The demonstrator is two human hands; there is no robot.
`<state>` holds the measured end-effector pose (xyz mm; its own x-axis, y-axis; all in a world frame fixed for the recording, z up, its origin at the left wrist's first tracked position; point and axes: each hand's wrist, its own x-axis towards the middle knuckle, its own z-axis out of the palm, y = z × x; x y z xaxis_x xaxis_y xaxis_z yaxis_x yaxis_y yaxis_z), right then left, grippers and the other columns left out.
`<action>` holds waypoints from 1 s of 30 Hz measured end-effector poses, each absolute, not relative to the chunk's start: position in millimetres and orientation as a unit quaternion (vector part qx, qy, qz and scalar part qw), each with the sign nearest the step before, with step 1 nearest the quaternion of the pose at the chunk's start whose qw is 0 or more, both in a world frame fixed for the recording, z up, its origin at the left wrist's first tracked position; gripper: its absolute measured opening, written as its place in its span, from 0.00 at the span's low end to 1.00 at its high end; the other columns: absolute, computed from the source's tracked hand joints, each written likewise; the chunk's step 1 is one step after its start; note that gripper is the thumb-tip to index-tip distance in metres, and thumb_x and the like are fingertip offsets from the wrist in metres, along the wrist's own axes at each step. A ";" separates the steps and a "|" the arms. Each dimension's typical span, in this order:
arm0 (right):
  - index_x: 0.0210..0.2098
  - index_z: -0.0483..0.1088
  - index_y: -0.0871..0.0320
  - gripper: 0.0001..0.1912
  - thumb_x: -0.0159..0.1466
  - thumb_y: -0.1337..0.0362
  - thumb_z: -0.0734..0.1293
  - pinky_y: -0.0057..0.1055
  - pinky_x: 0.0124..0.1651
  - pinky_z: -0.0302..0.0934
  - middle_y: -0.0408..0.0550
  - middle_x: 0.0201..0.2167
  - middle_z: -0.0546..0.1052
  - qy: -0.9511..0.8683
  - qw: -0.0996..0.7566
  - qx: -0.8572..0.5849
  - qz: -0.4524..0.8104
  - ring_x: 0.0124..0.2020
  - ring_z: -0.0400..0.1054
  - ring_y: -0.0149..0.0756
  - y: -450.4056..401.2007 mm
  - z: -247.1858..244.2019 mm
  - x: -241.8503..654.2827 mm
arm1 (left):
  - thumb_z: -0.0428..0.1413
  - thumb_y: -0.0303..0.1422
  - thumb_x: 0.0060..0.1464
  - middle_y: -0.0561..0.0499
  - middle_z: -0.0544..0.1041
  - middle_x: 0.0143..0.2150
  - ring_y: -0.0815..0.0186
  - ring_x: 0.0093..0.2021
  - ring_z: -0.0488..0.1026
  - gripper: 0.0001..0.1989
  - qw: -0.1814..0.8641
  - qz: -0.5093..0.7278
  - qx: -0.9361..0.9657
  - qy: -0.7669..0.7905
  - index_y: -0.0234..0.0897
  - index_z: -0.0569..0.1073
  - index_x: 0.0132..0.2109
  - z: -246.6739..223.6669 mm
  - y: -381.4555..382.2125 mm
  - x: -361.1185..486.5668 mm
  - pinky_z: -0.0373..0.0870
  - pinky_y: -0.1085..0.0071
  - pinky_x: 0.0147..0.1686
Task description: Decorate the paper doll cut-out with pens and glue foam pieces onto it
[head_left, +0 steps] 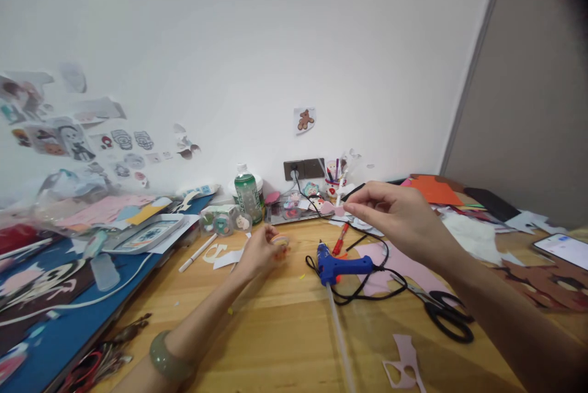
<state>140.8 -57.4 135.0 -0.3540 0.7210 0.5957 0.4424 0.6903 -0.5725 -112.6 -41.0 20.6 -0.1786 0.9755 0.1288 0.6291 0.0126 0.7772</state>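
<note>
My left hand point(264, 250) is closed round a small, rounded, pastel-striped piece point(279, 240) above the wooden table point(275, 332). Raised at the right, my right hand point(390, 212) pinches a small pink piece point(339, 210) at its fingertips. Between and below the hands lies a blue glue gun point(344, 266), its tip toward the wall and a clear glue stick running back from it. Black-handled scissors point(448, 316) rest below my right forearm, partly near pink felt point(413, 273). A pink cut-out scrap point(404, 365) lies near the front edge.
A green-labelled bottle point(248, 195) and a pen cup point(335, 182) stand by the wall. A black cord loops around the glue gun. The blue mat point(114, 292) at left holds papers and a tray; a phone point(563, 250) lies far right.
</note>
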 end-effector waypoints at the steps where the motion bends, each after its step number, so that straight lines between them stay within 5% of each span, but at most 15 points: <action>1: 0.27 0.71 0.57 0.08 0.57 0.61 0.63 0.28 0.30 0.58 0.45 0.27 0.75 -0.802 0.440 -0.364 0.176 0.29 0.66 0.33 -58.2 137.0 142.2 | 0.55 0.39 0.42 0.47 0.75 0.34 0.63 0.34 0.72 0.17 0.244 0.388 0.603 0.653 0.33 0.66 0.39 28.8 -45.8 -105.2 0.64 0.71 0.31; 7: 0.26 0.71 0.59 0.07 0.56 0.62 0.64 0.26 0.27 0.58 0.45 0.25 0.74 -0.769 0.439 -0.357 0.298 0.27 0.66 0.32 -61.4 146.4 145.3 | 0.60 0.37 0.41 0.50 0.75 0.28 0.71 0.25 0.68 0.16 0.434 0.528 0.530 0.502 0.32 0.73 0.37 76.8 -75.2 -64.7 0.63 0.75 0.26; 13: 0.25 0.69 0.60 0.06 0.55 0.63 0.64 0.26 0.29 0.57 0.43 0.24 0.71 -0.773 0.436 -0.325 0.326 0.27 0.64 0.30 -61.0 146.7 142.4 | 0.59 0.35 0.44 0.54 0.72 0.24 0.75 0.21 0.65 0.11 0.465 0.530 0.558 0.438 0.33 0.71 0.35 95.4 -86.6 -35.1 0.60 0.79 0.21; 20: 0.25 0.69 0.60 0.05 0.55 0.65 0.63 0.26 0.30 0.57 0.43 0.24 0.71 -0.770 0.439 -0.322 0.333 0.27 0.63 0.29 -59.8 145.0 141.4 | 0.52 0.38 0.51 0.47 0.74 0.39 0.69 0.28 0.71 0.15 0.511 0.517 0.576 0.375 0.38 0.65 0.46 98.6 -101.2 -20.3 0.67 0.76 0.23; 30: 0.23 0.68 0.60 0.05 0.54 0.66 0.63 0.24 0.25 0.54 0.42 0.22 0.69 -0.766 0.418 -0.342 0.349 0.24 0.61 0.27 -63.3 145.5 139.0 | 0.48 0.33 0.53 0.49 0.76 0.37 0.65 0.33 0.72 0.12 0.515 0.540 0.560 0.359 0.39 0.63 0.46 95.8 -105.3 -22.0 0.66 0.74 0.27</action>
